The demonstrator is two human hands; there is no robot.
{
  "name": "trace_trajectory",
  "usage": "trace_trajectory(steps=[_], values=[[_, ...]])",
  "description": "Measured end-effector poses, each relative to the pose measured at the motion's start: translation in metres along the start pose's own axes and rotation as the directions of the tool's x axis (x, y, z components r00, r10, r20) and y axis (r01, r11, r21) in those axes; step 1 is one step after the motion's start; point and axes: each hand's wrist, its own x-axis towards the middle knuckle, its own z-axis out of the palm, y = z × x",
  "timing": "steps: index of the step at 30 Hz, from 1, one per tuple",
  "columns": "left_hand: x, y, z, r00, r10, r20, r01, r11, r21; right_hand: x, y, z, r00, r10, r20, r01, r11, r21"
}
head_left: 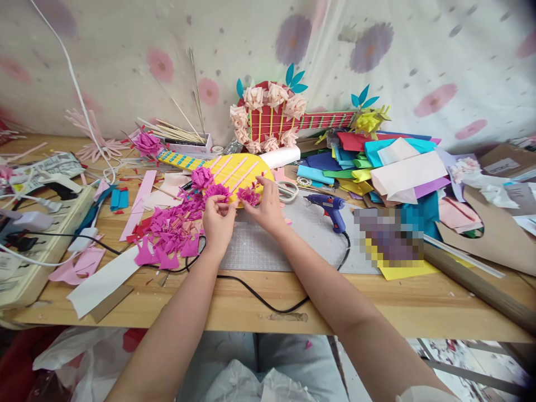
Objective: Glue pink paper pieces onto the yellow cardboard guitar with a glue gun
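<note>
A yellow paper guitar with pale pink strips lies on the grey cutting mat, its blue-striped neck pointing left. Magenta paper flowers sit along its near edge. My left hand is closed in a pinch just below one ruffled magenta flower; what its fingertips hold is too small to make out. On the guitar's lower right edge, my right hand has thumb and fingers around another magenta paper flower. Cut magenta paper pieces are heaped left of my left hand.
A blue glue gun rests on the cutting mat, its black cord looping toward the table's front edge. A red paper guitar stands behind. Coloured paper is piled right; a power strip lies left. White-handled scissors lie near my right hand.
</note>
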Motion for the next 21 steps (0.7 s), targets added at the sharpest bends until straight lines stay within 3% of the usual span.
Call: trace_trajectory(steps=[8, 21], values=[[-0.004, 0.004, 0.009, 0.999, 0.03, 0.035, -0.038, 0.965, 0.261, 0.0, 0.009, -0.002, 0.992, 0.123, -0.002, -0.122, 0.987, 0.105], [-0.001, 0.007, 0.016, 0.998, 0.029, 0.051, -0.045, 0.939, 0.341, 0.0, 0.007, -0.004, 0.991, 0.135, 0.021, -0.136, 0.982, 0.129]])
